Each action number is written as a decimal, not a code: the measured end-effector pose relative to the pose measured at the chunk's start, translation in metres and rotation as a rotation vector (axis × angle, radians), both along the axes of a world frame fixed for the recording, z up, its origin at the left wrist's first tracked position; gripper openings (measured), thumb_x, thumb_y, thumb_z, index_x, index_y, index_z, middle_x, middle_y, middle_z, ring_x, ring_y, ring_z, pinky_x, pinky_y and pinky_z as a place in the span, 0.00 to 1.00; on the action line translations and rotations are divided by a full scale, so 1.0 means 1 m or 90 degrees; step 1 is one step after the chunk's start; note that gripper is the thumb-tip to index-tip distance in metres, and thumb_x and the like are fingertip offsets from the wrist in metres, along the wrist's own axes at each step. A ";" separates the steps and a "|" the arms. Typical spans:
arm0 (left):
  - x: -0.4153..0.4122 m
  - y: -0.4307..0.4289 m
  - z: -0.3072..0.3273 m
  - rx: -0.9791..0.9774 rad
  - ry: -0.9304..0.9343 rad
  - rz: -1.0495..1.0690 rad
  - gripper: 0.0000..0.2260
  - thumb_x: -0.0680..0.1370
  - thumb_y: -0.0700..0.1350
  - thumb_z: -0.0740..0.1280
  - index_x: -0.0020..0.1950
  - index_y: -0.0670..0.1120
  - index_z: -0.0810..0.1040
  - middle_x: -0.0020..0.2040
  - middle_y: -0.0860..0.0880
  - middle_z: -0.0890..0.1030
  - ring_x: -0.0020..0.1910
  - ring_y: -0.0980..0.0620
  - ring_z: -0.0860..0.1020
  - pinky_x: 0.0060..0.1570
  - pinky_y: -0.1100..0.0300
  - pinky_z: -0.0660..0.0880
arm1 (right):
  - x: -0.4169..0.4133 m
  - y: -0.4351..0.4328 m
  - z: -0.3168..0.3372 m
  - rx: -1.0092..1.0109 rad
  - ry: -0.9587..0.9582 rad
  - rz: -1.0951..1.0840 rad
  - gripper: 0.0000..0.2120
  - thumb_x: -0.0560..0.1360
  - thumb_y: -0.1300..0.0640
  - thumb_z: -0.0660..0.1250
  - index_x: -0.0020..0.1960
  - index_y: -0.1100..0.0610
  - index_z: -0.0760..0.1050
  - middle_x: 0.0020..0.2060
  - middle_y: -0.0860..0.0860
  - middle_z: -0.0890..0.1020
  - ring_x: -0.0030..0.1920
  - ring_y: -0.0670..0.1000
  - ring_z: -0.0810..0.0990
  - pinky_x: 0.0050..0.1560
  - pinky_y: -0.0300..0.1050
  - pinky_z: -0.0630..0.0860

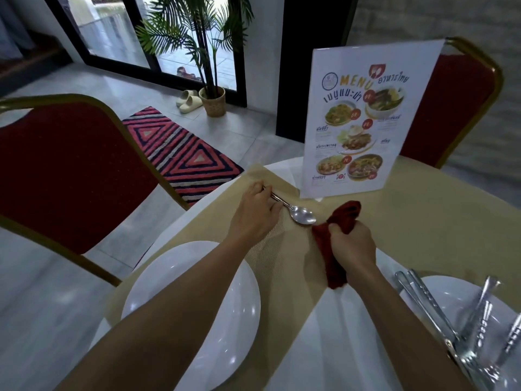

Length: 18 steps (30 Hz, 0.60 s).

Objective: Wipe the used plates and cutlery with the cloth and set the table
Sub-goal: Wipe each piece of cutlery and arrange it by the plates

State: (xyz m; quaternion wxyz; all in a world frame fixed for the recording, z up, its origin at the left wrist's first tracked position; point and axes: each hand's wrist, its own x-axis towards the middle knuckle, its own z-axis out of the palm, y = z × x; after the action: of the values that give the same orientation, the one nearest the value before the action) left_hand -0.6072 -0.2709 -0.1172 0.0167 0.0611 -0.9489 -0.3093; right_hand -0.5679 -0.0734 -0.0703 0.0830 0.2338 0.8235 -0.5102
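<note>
— While the left hand (253, 213) holds the spoon (303, 215) at twelve o'clock of the white plate (169, 292), what's left?
— Right hand (352, 244) clutches the red cloth (346, 213); cutlery (423, 301) heaped at four o'clock likely waits.

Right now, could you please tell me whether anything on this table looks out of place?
Yes: several pieces of cutlery lie heaped crosswise on the right-hand plate, rather than laid out neatly at a place setting.
</note>
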 end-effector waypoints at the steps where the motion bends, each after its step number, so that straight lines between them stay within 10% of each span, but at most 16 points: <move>1: 0.001 -0.001 0.000 -0.002 -0.003 -0.005 0.28 0.81 0.55 0.62 0.77 0.43 0.64 0.80 0.45 0.60 0.80 0.49 0.54 0.76 0.54 0.54 | 0.001 -0.001 0.003 -0.005 -0.001 0.001 0.08 0.80 0.54 0.64 0.54 0.57 0.76 0.44 0.52 0.82 0.39 0.47 0.78 0.34 0.41 0.70; 13: 0.023 0.030 0.017 0.061 -0.002 -0.004 0.31 0.81 0.56 0.63 0.79 0.42 0.60 0.81 0.46 0.55 0.81 0.50 0.50 0.77 0.54 0.53 | 0.034 0.009 0.029 -0.071 0.050 -0.039 0.08 0.82 0.53 0.61 0.57 0.57 0.72 0.41 0.48 0.79 0.37 0.45 0.78 0.28 0.36 0.68; 18: 0.061 0.081 0.050 0.125 0.026 -0.066 0.24 0.80 0.52 0.67 0.73 0.43 0.72 0.76 0.43 0.69 0.76 0.47 0.66 0.72 0.59 0.60 | 0.068 0.025 0.047 -0.170 0.052 -0.080 0.15 0.82 0.45 0.61 0.62 0.53 0.69 0.47 0.45 0.78 0.51 0.50 0.79 0.53 0.50 0.75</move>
State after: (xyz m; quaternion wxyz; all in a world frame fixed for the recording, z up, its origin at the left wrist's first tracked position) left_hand -0.5459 -0.1900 -0.0669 0.0137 0.0074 -0.9154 -0.4022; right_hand -0.5001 -0.0486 -0.0235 0.0479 0.2509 0.7348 -0.6283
